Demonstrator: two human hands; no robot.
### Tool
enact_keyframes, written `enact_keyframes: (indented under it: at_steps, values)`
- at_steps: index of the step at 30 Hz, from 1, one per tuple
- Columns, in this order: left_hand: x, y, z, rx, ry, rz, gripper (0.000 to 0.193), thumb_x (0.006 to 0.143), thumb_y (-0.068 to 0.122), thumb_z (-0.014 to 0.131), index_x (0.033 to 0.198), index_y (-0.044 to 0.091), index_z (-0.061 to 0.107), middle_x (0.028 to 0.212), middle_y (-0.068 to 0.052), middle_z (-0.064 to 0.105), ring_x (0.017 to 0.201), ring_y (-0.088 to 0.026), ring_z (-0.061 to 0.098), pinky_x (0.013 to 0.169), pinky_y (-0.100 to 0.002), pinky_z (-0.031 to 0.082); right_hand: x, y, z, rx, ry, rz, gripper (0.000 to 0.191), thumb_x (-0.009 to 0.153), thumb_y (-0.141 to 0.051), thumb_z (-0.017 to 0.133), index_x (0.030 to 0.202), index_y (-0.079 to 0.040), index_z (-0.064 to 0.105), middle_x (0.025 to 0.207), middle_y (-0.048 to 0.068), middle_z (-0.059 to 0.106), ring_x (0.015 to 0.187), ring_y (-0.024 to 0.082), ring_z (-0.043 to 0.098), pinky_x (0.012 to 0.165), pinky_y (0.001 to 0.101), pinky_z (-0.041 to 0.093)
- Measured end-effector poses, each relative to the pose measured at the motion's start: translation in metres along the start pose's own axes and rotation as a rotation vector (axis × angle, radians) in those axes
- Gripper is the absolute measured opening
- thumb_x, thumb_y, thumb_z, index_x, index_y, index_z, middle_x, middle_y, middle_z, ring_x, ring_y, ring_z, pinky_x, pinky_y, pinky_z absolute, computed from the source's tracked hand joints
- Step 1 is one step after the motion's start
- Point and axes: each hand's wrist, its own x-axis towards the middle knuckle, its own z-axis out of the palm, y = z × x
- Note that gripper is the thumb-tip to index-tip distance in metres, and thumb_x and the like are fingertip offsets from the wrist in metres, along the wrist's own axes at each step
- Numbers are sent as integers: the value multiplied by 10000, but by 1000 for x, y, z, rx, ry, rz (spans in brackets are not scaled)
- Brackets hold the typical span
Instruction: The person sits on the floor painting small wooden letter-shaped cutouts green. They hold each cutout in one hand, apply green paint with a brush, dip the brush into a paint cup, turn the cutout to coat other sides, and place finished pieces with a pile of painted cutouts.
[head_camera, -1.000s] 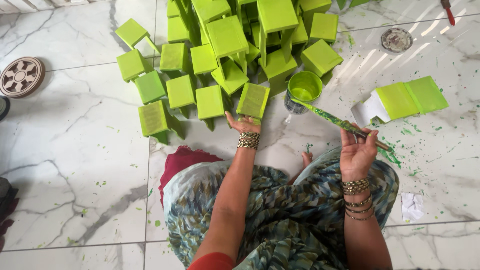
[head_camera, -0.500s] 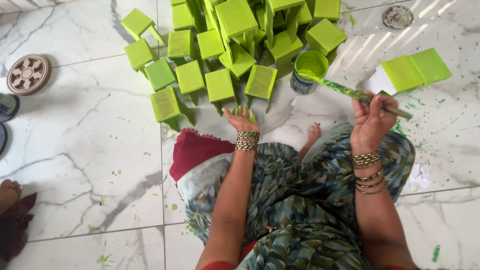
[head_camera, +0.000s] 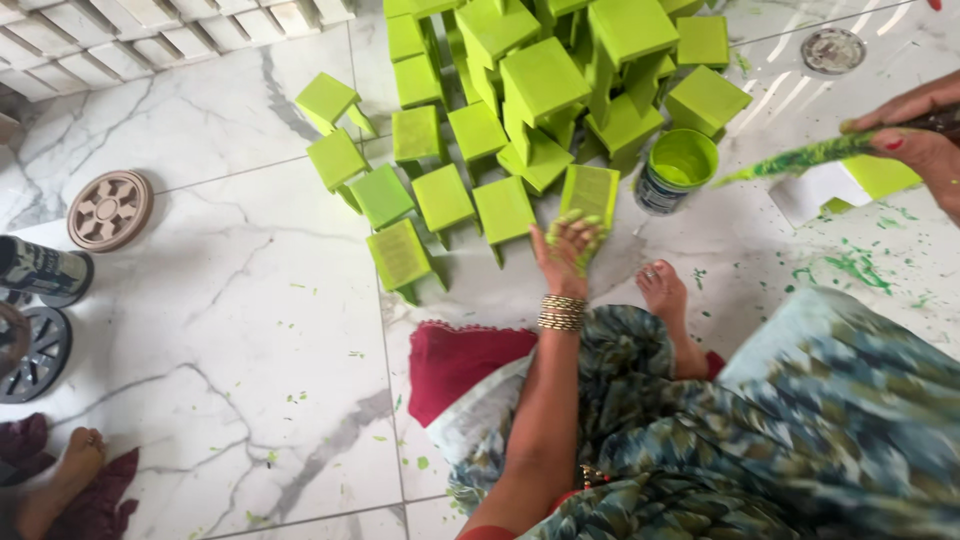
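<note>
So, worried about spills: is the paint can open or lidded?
Open: the paint can stands upright on the floor, no lid, green paint showing inside.

The right hand (head_camera: 925, 135) and the brush (head_camera: 830, 150) are cut off by the frame edge.

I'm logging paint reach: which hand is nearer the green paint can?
Left. The left hand rests on a green stool just beside the paint can. The right hand is farther off by the frame's right edge, holding a paint-covered brush that points toward the can.
</note>
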Motion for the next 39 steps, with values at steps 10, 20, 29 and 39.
enact_keyframes:
  at_steps: [10,20,29,39]
  values:
    - [11,15,-16,116,83,-82,844,1014,789,276,1166,14,576,1077,-206,710,997,-356,701,929,-467,556,-46,-45,101,394,318,260,174,1126,-166,531,1105,2,569,1175,121,645,1101,238,669,1031,350,576]
    - [-2,-24,-39,245,77,-75,786,999,749,292,1126,30,583,1041,-210,707,971,-354,705,922,-495,558,-46,-132,63,-246,306,-51,41,1125,36,585,1113,39,545,1216,206,626,1181,309,666,1060,394,552]
    - [21,-24,-40,264,35,-63,779,1026,738,289,1160,35,598,1034,-183,686,932,-326,704,882,-457,557,-22,-104,47,55,361,-47,85,1074,53,597,1140,31,549,1191,169,630,1169,240,667,1073,340,566]
    - [88,17,-62,916,-334,-381,515,1053,461,512,1161,-29,629,1013,-204,737,812,-271,735,734,-395,606,-6,-91,86,373,495,309,60,1106,-61,523,1157,-67,555,1230,92,636,1258,191,665,1140,331,574]
